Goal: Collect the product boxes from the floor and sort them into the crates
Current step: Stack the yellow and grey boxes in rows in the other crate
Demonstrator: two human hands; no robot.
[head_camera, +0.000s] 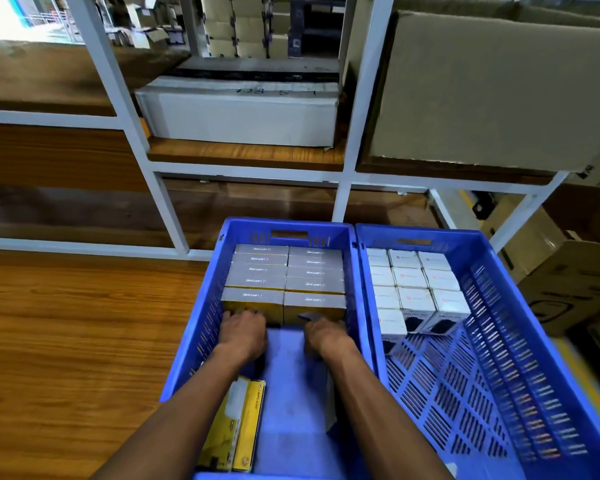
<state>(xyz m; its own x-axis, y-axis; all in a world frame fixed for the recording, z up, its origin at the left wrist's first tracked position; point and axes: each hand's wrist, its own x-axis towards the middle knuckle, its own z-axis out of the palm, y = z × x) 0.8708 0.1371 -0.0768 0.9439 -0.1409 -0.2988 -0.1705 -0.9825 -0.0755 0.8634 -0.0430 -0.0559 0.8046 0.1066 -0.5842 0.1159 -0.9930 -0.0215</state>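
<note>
Here we begin at the left, where bare wooden floor (66,323) runs beside the left crate (194,327). Inside it, a loose yellow box (239,427) lies at the near end, its long axis running away from us, close to the left wall. Further in, grey-topped boxes (284,275) stand packed in two columns against the far wall, their long sides running across the crate and their labels upside down to us. Our left hand (245,332) presses against the near face of the front left box (252,299); the fingers seem fairly straight, though their tips are hidden, so we cannot tell the grip for sure. Our right hand (326,336) meets the front right box (314,304) the same way, its grip equally unclear. We judge these cartons light and stiff, with smooth card that may slip; the short ends look the best places to take hold, since squeezing the broad faces could dent them. To the right, the second crate (482,341) holds small white boxes (413,282) in rows at its far end.
</note>
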